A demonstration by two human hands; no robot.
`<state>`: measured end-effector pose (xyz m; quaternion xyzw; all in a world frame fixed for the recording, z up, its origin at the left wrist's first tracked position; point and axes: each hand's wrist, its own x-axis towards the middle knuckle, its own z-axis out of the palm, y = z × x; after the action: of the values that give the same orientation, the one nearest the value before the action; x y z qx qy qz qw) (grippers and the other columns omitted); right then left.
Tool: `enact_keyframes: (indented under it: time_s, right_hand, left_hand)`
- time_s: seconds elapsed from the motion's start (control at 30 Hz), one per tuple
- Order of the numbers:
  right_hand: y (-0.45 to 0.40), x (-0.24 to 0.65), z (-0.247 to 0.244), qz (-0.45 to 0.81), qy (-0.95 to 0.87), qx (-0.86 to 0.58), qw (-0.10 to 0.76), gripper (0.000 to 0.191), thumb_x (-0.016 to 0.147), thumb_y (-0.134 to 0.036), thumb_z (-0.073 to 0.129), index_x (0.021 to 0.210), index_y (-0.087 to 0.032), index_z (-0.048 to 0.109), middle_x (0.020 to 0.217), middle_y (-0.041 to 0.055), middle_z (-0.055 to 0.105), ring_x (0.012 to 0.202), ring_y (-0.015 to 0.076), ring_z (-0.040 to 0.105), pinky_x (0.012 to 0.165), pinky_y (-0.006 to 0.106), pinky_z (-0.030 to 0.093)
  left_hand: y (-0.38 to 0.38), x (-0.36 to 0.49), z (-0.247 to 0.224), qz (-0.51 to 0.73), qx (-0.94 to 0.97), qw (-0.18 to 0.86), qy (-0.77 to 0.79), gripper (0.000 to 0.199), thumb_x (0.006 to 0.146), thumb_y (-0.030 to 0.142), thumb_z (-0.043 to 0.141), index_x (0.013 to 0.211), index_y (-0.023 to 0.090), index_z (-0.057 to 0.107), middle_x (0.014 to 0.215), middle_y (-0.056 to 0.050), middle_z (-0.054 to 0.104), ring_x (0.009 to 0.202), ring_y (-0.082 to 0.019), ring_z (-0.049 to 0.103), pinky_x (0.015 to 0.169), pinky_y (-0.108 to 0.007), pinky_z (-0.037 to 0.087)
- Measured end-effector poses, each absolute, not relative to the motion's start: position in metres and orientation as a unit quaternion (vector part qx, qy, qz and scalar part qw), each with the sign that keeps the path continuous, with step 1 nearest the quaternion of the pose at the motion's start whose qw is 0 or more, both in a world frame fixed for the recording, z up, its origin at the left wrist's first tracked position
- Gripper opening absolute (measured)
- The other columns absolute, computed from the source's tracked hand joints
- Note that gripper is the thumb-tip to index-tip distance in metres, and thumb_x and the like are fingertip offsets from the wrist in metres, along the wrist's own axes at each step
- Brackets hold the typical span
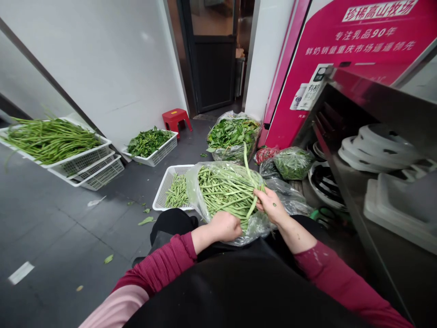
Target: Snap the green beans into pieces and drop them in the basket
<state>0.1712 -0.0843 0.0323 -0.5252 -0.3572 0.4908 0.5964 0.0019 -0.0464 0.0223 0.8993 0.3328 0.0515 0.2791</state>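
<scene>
A clear plastic bag (195, 184) full of long green beans (223, 189) rests at my lap. My right hand (271, 206) is closed around a few long beans at the bag's right side, and one bean (246, 157) sticks up above the fingers. At the near edge of the heap, my left hand (225, 226) is curled into a fist; its fingertips are turned away, so what it grips is hidden. Just beyond the bag, to the left, a white plastic basket (162, 193) holds short bean pieces (177, 190), partly covered by the bag.
Stacked white baskets (102, 175) with long green stems (54, 139) stand left. Another basket (160, 152) of leafy greens and a red stool (176, 119) are by the wall. Bagged greens (234, 132) sit ahead. A metal shelf (358, 187) stands close on my right.
</scene>
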Motion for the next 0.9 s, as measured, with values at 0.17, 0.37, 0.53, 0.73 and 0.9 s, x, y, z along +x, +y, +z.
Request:
enact_keyframes:
  time_s: [0.17, 0.37, 0.53, 0.73, 0.9]
  right_hand:
    - [-0.089, 0.174, 0.033, 0.623, -0.362, -0.449, 0.528, 0.023, 0.074, -0.036, 0.053, 0.065, -0.017, 0.044, 0.050, -0.0037, 0.045, 0.032, 0.0027, 0.025, 0.030, 0.018, 0.015]
    - [-0.096, 0.167, 0.019, 0.766, -0.264, -0.376, 0.450, 0.026, 0.074, -0.041, 0.053, 0.069, -0.017, 0.045, 0.045, -0.0084, 0.033, 0.032, 0.0027, 0.023, 0.031, 0.016, 0.015]
    - [-0.100, 0.160, 0.015, 0.731, -0.239, -0.422, 0.480, 0.035, 0.072, -0.047, 0.055, 0.062, -0.018, 0.038, 0.047, -0.0083, 0.033, 0.032, 0.0018, 0.020, 0.030, 0.015, 0.011]
    - [-0.092, 0.163, 0.000, 0.643, -0.134, -0.496, 0.568, 0.032, 0.070, -0.044, 0.059, 0.062, -0.019, 0.039, 0.045, -0.0074, 0.035, 0.032, 0.0039, 0.027, 0.030, 0.017, 0.021]
    - [-0.098, 0.155, 0.005, 0.758, -0.143, -0.435, 0.464, 0.028, 0.077, -0.045, 0.051, 0.070, -0.018, 0.045, 0.050, -0.0038, 0.047, 0.041, 0.0092, 0.046, 0.038, 0.021, 0.036]
  left_hand:
    - [-0.009, 0.000, 0.033, 0.124, 0.715, 0.554, 0.409, 0.047, 0.073, 0.056, 0.043, 0.069, 0.013, 0.059, 0.047, 0.003, 0.041, 0.040, -0.006, 0.035, 0.042, -0.020, 0.029]
    - [0.003, 0.008, 0.045, 0.311, 0.476, 0.765, 0.303, 0.038, 0.071, 0.049, 0.053, 0.088, 0.015, 0.051, 0.049, 0.009, 0.033, 0.034, -0.001, 0.019, 0.035, -0.014, 0.014]
    - [-0.013, 0.003, 0.054, 0.432, 0.623, 0.540, 0.365, 0.026, 0.077, 0.040, 0.048, 0.075, 0.014, 0.051, 0.050, 0.006, 0.039, 0.040, -0.004, 0.033, 0.040, -0.016, 0.027]
    - [-0.069, -0.005, 0.078, 0.369, 0.844, 0.340, 0.188, 0.023, 0.081, 0.033, 0.043, 0.080, 0.015, 0.058, 0.074, -0.006, 0.059, 0.068, -0.012, 0.053, 0.065, -0.025, 0.042]
    - [-0.055, 0.008, 0.060, 0.301, 0.648, 0.635, 0.292, 0.032, 0.078, 0.044, 0.046, 0.080, 0.012, 0.051, 0.046, 0.006, 0.038, 0.037, -0.004, 0.031, 0.037, -0.017, 0.024]
